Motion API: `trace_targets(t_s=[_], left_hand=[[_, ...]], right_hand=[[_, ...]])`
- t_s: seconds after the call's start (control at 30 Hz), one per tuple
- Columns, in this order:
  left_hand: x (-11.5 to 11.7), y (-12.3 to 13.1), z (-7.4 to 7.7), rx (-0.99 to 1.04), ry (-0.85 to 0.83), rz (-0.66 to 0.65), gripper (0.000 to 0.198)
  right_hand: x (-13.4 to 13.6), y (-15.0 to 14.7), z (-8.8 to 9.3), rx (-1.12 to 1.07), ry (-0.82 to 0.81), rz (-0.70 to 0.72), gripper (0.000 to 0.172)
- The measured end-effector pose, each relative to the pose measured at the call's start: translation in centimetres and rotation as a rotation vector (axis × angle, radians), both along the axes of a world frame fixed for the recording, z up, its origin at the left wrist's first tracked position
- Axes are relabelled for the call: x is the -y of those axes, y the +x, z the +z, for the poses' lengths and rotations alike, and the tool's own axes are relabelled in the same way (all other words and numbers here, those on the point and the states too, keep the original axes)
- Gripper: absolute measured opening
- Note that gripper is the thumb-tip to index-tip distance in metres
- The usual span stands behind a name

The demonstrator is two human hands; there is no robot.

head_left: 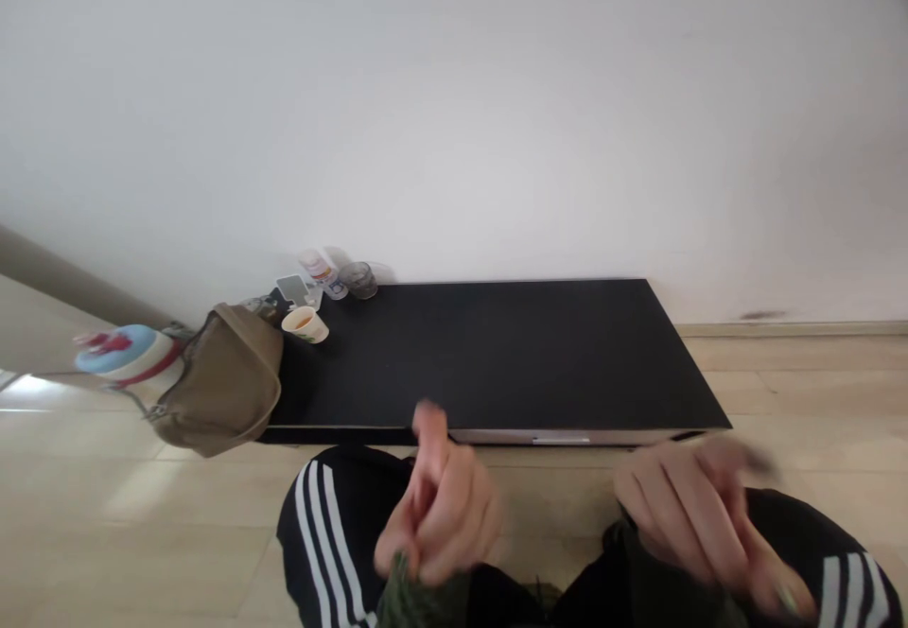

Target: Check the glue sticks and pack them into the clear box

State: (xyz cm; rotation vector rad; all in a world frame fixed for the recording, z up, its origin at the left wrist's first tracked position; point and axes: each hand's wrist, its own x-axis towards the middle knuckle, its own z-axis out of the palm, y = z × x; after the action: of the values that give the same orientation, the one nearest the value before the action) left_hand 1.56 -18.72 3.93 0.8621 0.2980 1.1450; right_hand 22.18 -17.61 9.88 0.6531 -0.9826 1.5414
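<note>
The low black table (pixel 511 354) stands against the white wall (pixel 482 117), straight ahead of both hands, its long front edge just beyond them. The left hand (pixel 446 510) is half open, its fingers loosely curled and the index finger stretched out, the tip near the table's front edge in this view; nothing shows in its grasp. The right hand (pixel 685 510) is blurred, fingers bent, in front of the table's right part; a dark smear lies by its fingertips, and I cannot tell whether it has hold of anything or how tightly it is closed. Between the hands, a pale handle (pixel 560 440) shows on the table's front. Well apart from both hands, on the table's left end, are a brown bag (pixel 227 382), a paper cup (pixel 305 323) with an amber drink, a small bottle (pixel 326 278) and a glass (pixel 359 280). A larger bottle (pixel 134 356) with a light blue top is beside the bag.
</note>
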Motion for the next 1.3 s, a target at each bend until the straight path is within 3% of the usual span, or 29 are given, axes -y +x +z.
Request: trace_targets(t_s=[0.1, 0.17, 0.27, 0.4, 0.5, 0.6, 0.63, 0.67, 0.73, 0.8, 0.87, 0.93, 1.03, 1.3], left_hand=[[-2.5, 2.4, 1.5, 0.379, -0.092, 0.06, 0.093], [-3.8, 3.7, 1.6, 0.48, -0.187, 0.045, 0.096], [-4.6, 4.2, 0.8, 0.506, -0.263, 0.026, 0.099], [-4.7, 3.7, -0.1, 0.443, -0.271, 0.085, 0.097], [-5.1, 3.7, -1.0, 0.211, -0.223, 0.159, 0.091], [-5.6, 3.7, -3.5, -0.275, -0.071, 0.315, 0.076], [-5.6, 3.6, -4.8, -0.486, 0.016, 0.385, 0.065], [-5.6, 3.3, -6.1, -0.723, 0.116, 0.472, 0.049], [-5.2, 2.8, -8.9, -1.171, 0.278, 0.646, 0.03], [-4.6, 2.3, -11.3, -1.489, 0.375, 0.759, 0.037], [-4.1, 2.1, -13.2, -1.698, 0.449, 0.767, 0.047], [-3.8, 2.2, -14.4, -1.827, 0.507, 0.714, 0.055], [-3.7, 2.4, -15.3, -1.92, 0.547, 0.653, 0.062], [-3.7, 2.5, -14.8, -1.948, 0.562, 0.627, 0.068]], right_hand=[[-1.3, -1.6, -0.7, -0.014, -0.558, -0.108, 0.092], [-1.7, -2.0, -2.3, 0.051, -0.809, -0.101, 0.096], [-1.9, -1.8, -4.7, 0.059, -0.943, -0.087, 0.092], [-1.9, -1.0, -5.4, 0.085, -0.948, -0.152, 0.088], [-2.1, -0.6, -6.1, 0.178, -0.942, -0.146, 0.072], [-2.0, -0.3, -9.6, 0.341, -0.961, -0.113, 0.02], [-1.9, -0.2, -11.5, 0.422, -0.98, -0.095, 0.017], [-1.6, -0.1, -13.7, 0.526, -1.014, -0.078, 0.03], [-1.0, 0.0, -18.6, 0.809, -1.145, -0.048, 0.038], [-0.2, 0.1, -23.3, 1.059, -1.292, -0.07, 0.034], [0.3, 0.3, -27.3, 1.202, -1.52, -0.199, 0.024], [0.4, 0.7, -30.0, 1.216, -1.68, -0.335, 0.021], [-0.7, 1.7, -32.1, 1.167, -1.743, -0.406, 0.016], [-2.4, 3.1, -33.5, 1.128, -1.718, -0.409, 0.006]])
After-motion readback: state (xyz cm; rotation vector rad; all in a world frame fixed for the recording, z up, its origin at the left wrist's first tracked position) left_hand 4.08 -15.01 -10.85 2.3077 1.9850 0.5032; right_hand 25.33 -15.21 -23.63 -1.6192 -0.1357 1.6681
